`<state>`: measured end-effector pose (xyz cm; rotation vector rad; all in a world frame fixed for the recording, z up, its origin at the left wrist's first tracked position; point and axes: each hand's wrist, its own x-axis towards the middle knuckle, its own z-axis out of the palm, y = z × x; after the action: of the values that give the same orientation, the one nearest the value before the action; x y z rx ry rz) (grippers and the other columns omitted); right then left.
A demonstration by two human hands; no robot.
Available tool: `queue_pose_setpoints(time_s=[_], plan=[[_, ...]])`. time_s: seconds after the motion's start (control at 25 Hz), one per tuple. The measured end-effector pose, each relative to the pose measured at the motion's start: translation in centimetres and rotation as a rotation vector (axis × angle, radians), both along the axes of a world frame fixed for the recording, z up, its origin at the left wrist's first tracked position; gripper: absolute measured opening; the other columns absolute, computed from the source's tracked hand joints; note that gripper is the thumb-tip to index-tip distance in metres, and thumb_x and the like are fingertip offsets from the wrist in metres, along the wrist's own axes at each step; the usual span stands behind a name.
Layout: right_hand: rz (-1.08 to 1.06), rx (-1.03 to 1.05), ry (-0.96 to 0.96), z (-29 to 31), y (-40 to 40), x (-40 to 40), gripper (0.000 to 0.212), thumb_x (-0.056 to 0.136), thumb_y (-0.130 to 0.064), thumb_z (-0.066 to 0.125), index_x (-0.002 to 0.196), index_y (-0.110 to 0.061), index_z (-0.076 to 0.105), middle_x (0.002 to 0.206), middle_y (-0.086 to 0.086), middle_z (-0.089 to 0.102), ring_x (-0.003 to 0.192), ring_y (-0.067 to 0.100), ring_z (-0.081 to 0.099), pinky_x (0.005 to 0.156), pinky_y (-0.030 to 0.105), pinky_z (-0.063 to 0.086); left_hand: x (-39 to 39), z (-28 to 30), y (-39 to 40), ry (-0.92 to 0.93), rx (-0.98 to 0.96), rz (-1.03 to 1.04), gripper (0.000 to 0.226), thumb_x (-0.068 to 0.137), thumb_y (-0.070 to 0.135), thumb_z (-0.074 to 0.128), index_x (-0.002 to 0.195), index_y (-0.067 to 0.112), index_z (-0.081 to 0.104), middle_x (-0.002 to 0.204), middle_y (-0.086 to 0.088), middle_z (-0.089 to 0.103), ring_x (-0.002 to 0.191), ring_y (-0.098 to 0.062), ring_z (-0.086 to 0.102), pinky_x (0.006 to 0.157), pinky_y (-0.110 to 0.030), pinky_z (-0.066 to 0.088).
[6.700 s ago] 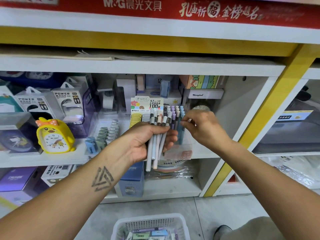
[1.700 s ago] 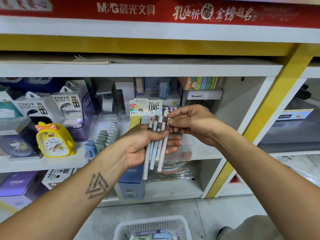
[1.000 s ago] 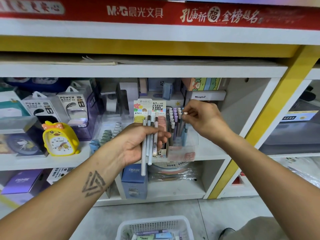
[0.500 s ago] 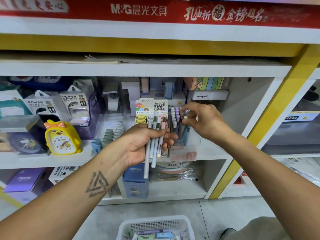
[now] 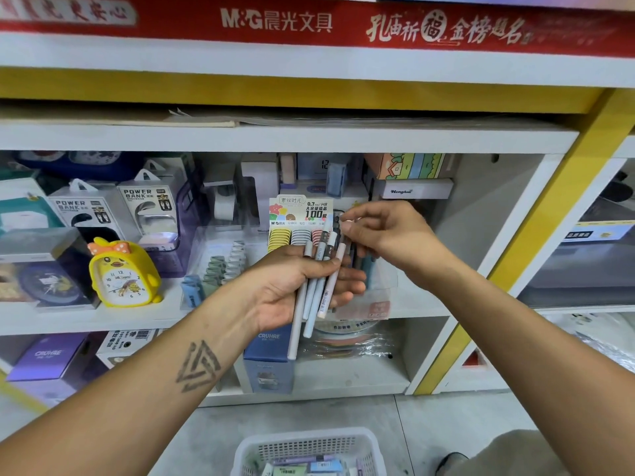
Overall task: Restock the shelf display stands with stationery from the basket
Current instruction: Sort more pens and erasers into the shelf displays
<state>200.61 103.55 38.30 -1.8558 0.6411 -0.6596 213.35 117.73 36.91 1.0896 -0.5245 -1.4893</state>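
My left hand [image 5: 292, 283] grips a bundle of several pale grey, blue and pink pens [image 5: 311, 304], held upright in front of the middle shelf. My right hand [image 5: 391, 231] pinches the top end of the pale pink pen [image 5: 331, 280] at the right of that bundle. Behind the hands stands a clear pen display stand [image 5: 378, 300] with several pens in it, mostly hidden by my fingers. The white basket [image 5: 256, 451] sits on the floor below, holding boxed stationery.
A lead-refill display card [image 5: 299, 214] stands just left of the pen stand. A clear tray of small clips [image 5: 220, 266], a yellow chick clock [image 5: 122, 273] and power bank boxes [image 5: 151, 207] fill the shelf to the left. A yellow post [image 5: 536, 242] borders the right.
My right hand has left the pen stand, where it set a pen, and moved back left to the bundle, now pinching the pink pen's top. The left hand stayed nearly still.
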Motion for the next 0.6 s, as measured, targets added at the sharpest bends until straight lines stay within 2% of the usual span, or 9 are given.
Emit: queue_pose_setpoints(time_s=[0.12, 0.2, 0.28, 0.36, 0.48, 0.6], plan=[[-0.137, 0.058, -0.148, 0.8, -0.3, -0.3, 0.01, 0.091, 0.001, 0.068, 0.094, -0.009, 0.071, 0.072, 0.011, 0.072, 0.053, 0.014, 0.058, 0.051, 0.023, 0.046, 0.2, 0.0, -0.1, 0.013, 0.033, 0.035, 0.028, 0.096, 0.003, 0.053, 0.121, -0.007, 0.058, 0.111, -0.031, 0.068, 0.101, -0.041, 0.069, 0.079, -0.047, 0.06], [-0.292, -0.128, -0.168, 1.2, -1.2, -0.9, 0.012, 0.091, 0.0, 0.065, 0.096, -0.01, 0.07, 0.076, 0.017, 0.067, 0.061, 0.02, 0.058, 0.056, 0.028, 0.046, 0.7, 0.0, -0.2, 0.013, 0.064, 0.111, 0.028, 0.098, 0.003, 0.05, 0.123, -0.008, 0.056, 0.107, -0.029, 0.07, 0.094, -0.039, 0.071, 0.073, -0.045, 0.061], [-0.321, -0.372, -0.042, 0.8, -1.9, -1.3, 0.012, 0.092, -0.008, 0.066, 0.102, -0.015, 0.066, 0.079, 0.011, 0.065, 0.069, 0.026, 0.061, 0.065, 0.036, 0.053, 0.9, 0.0, -0.3, -0.022, 0.093, 0.155, 0.03, 0.097, 0.003, 0.052, 0.125, -0.009, 0.057, 0.101, -0.025, 0.072, 0.077, -0.03, 0.072, 0.059, -0.031, 0.059], [-0.271, -0.536, 0.119, -0.2, -1.9, -1.4, 0.011, 0.092, -0.016, 0.067, 0.101, -0.022, 0.062, 0.081, -0.004, 0.064, 0.078, 0.022, 0.063, 0.077, 0.04, 0.057, 0.8, 0.1, -0.2, -0.034, 0.11, 0.169, 0.039, 0.091, 0.001, 0.058, 0.128, -0.01, 0.056, 0.089, -0.021, 0.072, 0.061, -0.02, 0.063, 0.048, -0.021, 0.048], [-0.181, -0.633, 0.197, -1.2, -1.6, -1.3, 0.013, 0.092, -0.02, 0.069, 0.098, -0.025, 0.059, 0.081, -0.012, 0.062, 0.081, 0.016, 0.063, 0.078, 0.043, 0.058, 0.8, 0.3, -0.3, -0.018, 0.104, 0.145, 0.06, 0.073, 0.002, 0.064, 0.131, -0.011, 0.052, 0.086, -0.02, 0.069, 0.06, -0.019, 0.059, 0.048, -0.021, 0.045], [-0.132, -0.684, 0.185, -1.6, -1.5, -1.3, 0.02, 0.091, -0.021, 0.071, 0.092, -0.032, 0.054, 0.078, -0.015, 0.061, 0.077, 0.011, 0.062, 0.071, 0.041, 0.057, 0.9, 0.3, -0.2, 0.014, 0.096, 0.137, 0.043, 0.088, 0.0, 0.052, 0.129, -0.011, 0.054, 0.092, -0.022, 0.071, 0.067, -0.023, 0.064, 0.054, -0.025, 0.051]])
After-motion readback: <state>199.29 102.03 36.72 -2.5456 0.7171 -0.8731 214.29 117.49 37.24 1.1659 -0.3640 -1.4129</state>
